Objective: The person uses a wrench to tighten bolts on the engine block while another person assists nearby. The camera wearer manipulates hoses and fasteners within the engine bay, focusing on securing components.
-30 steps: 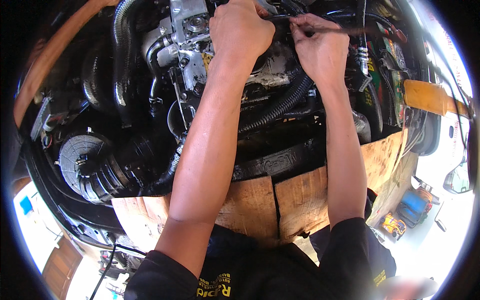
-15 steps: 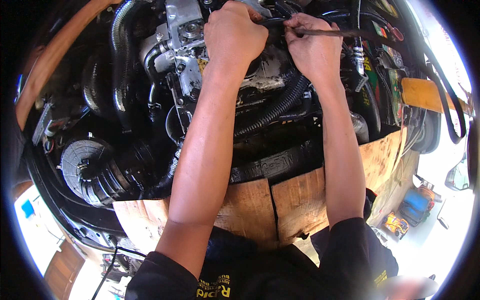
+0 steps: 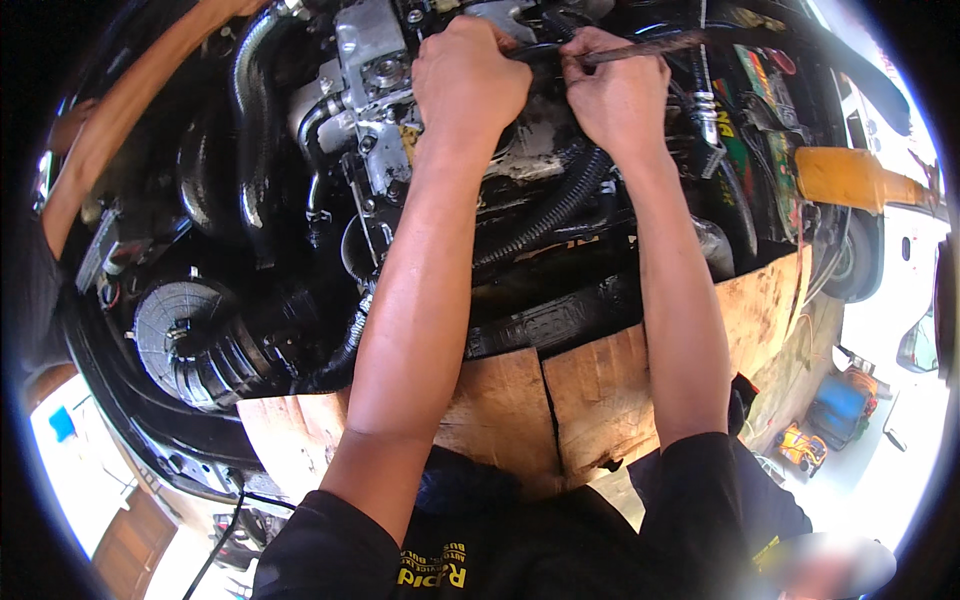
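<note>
Both hands sit a bit lower in the picture than before. The left hand (image 3: pixel 470 80) is a tight fist around a black hose (image 3: pixel 535 48). The right hand (image 3: pixel 620 95) grips a long metal tool (image 3: pixel 650 47) over the engine (image 3: pixel 380 90). Wood boards (image 3: pixel 520 410) lie below.

Both bare forearms rising from the lower edge toward the top centre of the frame, nearly parallel. Left hand (image 3: pixel 470 75) curled into a closed fist, knuckles up. Right hand (image 3: pixel 615 95) just beside it at upper right of centre, fingers pinched shut, wrist bent slightly inward.
</note>
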Tool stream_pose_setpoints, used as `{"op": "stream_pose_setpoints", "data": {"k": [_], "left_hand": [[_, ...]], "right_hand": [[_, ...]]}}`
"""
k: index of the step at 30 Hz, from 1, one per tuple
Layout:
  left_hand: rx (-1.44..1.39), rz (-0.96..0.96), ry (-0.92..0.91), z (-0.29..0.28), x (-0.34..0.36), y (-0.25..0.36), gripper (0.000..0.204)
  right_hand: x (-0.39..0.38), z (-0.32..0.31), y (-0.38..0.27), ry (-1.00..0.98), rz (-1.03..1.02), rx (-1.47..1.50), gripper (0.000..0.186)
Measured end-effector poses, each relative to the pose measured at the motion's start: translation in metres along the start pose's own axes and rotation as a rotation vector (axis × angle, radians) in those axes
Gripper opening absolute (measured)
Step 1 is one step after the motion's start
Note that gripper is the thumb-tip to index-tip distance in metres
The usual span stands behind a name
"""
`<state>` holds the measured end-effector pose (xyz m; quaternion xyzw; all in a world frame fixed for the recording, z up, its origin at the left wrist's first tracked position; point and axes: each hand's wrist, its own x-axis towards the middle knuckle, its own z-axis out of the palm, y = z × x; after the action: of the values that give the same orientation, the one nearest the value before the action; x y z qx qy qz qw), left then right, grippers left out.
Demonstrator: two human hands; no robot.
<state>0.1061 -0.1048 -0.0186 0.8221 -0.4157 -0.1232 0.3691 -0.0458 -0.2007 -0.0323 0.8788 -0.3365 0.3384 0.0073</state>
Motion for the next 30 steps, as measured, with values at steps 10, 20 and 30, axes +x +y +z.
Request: {"op": "stream_pose_setpoints", "data": {"k": [10,20,30], "left_hand": [[0.032,0.029,0.005,0.0,0.002,-0.008,0.037],[0.014,0.063,-0.016,-0.003,0.002,-0.006,0.041],[-0.071,0.039,-0.098,-0.003,0.004,-0.003,0.036]], "right_hand": [[0.005,-0.034,-0.022,-0.301,0.208,0.288,0.013],[0.009,-0.047,0.007,-0.325,0.389,0.709,0.022],[0.006,-0.061,0.014,-0.421,0.42,0.735,0.038]]}}
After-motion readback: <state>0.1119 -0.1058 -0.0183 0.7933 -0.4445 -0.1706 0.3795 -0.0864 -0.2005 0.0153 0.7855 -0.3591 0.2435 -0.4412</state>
